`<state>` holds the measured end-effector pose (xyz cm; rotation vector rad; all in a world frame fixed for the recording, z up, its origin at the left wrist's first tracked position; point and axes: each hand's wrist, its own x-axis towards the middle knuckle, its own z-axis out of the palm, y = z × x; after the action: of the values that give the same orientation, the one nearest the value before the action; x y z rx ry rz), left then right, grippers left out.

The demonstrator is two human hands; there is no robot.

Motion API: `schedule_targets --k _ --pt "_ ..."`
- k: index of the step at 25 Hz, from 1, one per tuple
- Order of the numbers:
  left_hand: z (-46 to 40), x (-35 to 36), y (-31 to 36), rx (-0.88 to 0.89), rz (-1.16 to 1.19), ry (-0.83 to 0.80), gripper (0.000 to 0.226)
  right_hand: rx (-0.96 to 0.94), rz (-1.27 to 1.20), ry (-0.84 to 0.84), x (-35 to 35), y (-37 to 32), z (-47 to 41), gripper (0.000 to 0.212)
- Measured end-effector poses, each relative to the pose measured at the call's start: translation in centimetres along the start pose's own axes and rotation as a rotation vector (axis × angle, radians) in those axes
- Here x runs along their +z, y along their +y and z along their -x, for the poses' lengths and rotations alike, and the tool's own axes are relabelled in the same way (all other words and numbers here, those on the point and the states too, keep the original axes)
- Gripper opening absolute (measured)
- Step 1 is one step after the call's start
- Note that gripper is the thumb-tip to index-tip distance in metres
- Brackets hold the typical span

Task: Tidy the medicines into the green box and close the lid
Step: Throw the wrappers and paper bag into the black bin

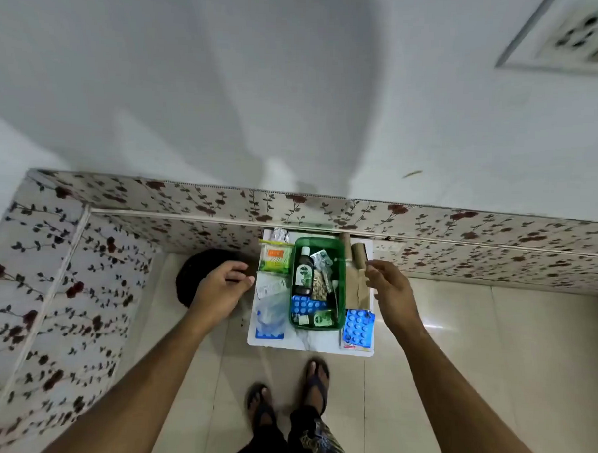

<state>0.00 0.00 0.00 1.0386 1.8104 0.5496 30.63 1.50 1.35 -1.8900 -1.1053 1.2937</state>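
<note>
The green box [340, 289] looks like translucent, glossy plastic. Inside it a dark bottle [303, 272] has a shiny surface and a green paper label, and a blue blister strip [304, 307] shows smooth plastic bubbles. A second blue blister sheet [358, 328] beside the box catches light like foil. The brown roll [358, 254] appears matt, like cardboard or cloth bandage. A clear bag [270, 312] is thin, crinkled plastic. The table [306, 341] is white and smooth. The floor [491, 337] is glossy, pale tile; the wall [297, 72] is matt paint.
</note>
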Motion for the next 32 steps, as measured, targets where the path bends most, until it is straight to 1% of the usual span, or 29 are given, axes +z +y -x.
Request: schedule_targets --k 2,4,7,10,12,13,15,18,20,22,24,28,30,32 --pt "-1.3 2.1 -2.2 -0.054 -0.094 0.003 0.032 0.023 0.026 0.007 0.5 2.7 -2.2 0.034" --pt "-2.8 4.9 -5.4 -0.062 -0.227 -0.076 0.039 0.098 0.048 0.038 1.0 6.3 -4.9 0.032" --pt "-4.5 7.5 -9.6 -0.019 -0.364 -0.154 0.056 0.159 0.056 0.09 1.9 10.0 -7.9 0.034" --pt "-6.0 9.3 -11.7 0.07 -0.512 -0.147 0.072 0.204 0.131 0.161 2.6 12.4 -10.3 0.027" --pt "-7.0 10.3 -12.7 0.131 -0.564 -0.11 0.068 0.255 0.228 0.173 3.3 13.7 -11.6 0.036" --pt "-7.3 10.6 -12.8 0.156 -0.572 -0.083 0.061 0.276 0.272 0.163 3.6 14.3 -12.1 0.041" --pt "-8.0 11.0 -13.0 0.208 -0.569 -0.034 0.046 0.3 0.336 0.135 4.3 15.2 -12.8 0.045" --pt "-8.3 11.1 -12.9 0.274 -0.502 -0.003 0.033 0.339 0.343 0.174 4.8 15.7 -13.2 0.038" --pt "-8.1 10.9 -12.0 0.248 -0.443 0.01 0.024 0.357 0.32 0.19 4.6 15.3 -13.3 0.029" --pt "-7.8 10.4 -10.7 0.21 -0.341 0.023 0.004 0.351 0.277 0.18 4.0 14.9 -13.2 0.023" --pt "-7.3 9.5 -9.5 0.138 -0.219 0.027 0.02 0.319 0.255 0.187 3.1 13.7 -12.5 0.024" --pt "-7.0 6.7 -6.9 -0.046 0.044 0.065 0.018 0.204 0.234 0.298 1.3 8.7 -10.6 0.022" --pt "-7.2 4.8 -5.9 -0.083 0.149 0.089 0.018 0.112 0.173 0.366 1.2 5.4 -9.5 0.017" --pt "-7.8 2.6 -5.9 -0.105 0.262 0.118 0.02 0.015 0.101 0.365 3.1 2.2 -8.4 0.013"
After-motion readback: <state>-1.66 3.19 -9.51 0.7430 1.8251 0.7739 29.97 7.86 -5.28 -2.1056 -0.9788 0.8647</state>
